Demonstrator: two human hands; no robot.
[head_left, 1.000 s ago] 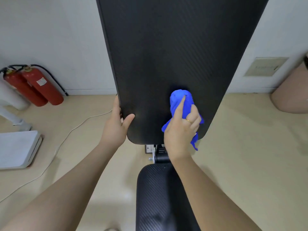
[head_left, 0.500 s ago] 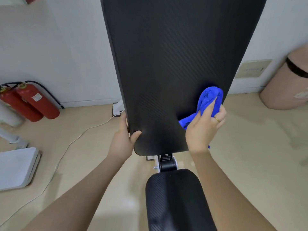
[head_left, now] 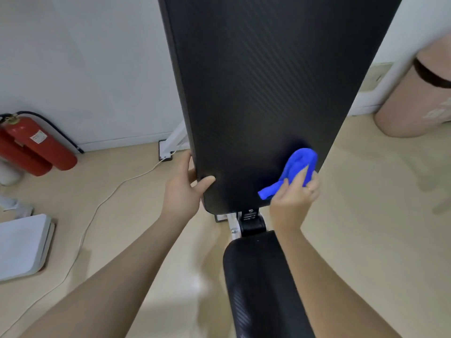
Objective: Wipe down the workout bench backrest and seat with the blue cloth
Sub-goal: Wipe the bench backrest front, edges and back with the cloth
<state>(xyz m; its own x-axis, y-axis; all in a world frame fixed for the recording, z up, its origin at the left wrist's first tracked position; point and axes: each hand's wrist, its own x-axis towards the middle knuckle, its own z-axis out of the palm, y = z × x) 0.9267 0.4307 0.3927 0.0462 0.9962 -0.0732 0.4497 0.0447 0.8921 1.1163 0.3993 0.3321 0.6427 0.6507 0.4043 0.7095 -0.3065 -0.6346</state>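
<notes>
The backrest runs off the top of the frame, so its upper end is cut off, and the seat is cut by the bottom edge. The frame joint between them is partly hidden behind the right wrist. At the far right a tan rounded object is cropped and cannot be made out.

The left hand grips the backrest's lower left edge, thumb on the front face, fingers wrapped behind and out of sight. The right hand holds the bunched blue cloth against the backrest's lower right corner, fingers curled round it, index finger laid along the fold. Both forearms reach up from the bottom of the frame.

Two hands, one cloth, two red fire extinguishers at middle left, one white cable across the floor, one white flat object at lower left.
</notes>
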